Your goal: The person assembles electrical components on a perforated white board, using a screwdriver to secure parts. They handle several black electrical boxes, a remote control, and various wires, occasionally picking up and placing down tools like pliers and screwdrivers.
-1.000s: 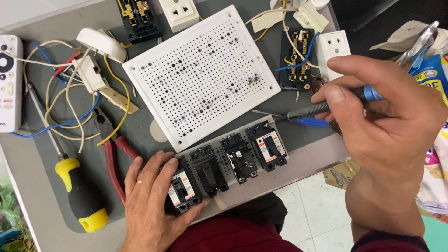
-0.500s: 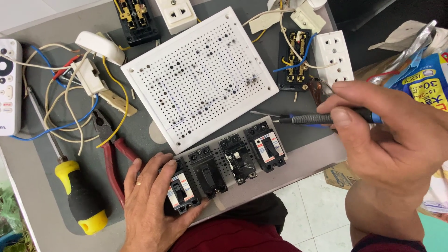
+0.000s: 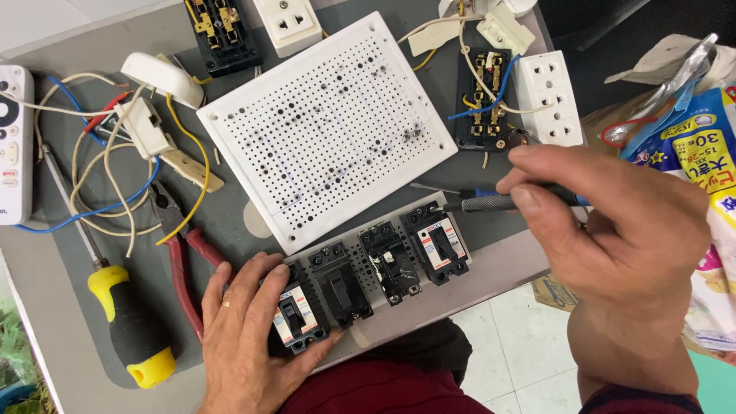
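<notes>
1. The right hand (image 3: 613, 238) was closed around a small screwdriver (image 3: 491, 201), thumb and forefinger pinching its knurled grey shank, with the blue handle tucked back into the palm
2. The tool's long axis lay almost level across the view, its thin shaft pointing away from the grip toward the person's left, the tip just off the lower right edge of the white perforated board (image 3: 330, 126)
3. The row of black breakers (image 3: 376, 264) sat on a pale strip just below and to the left of that grip; the rightmost breaker (image 3: 437, 245) lay nearest, directly under the shaft but not touched by it as far as the view showed
4. The row's own long axis ran on a slant, rising toward the grip at its right end and falling away at its left
5. The left hand (image 3: 249, 349) sat at the far, low end of the row from the grip, fingers curled over and pressing the leftmost breaker (image 3: 295, 318), holding nothing loose
6. So the right hand was the nearer to the row's right end, the left hand to its left end
7. Further left of both hands lay red-handled pliers (image 3: 184, 253) and a yellow-and-black screwdriver (image 3: 126, 330), both untouched
</notes>
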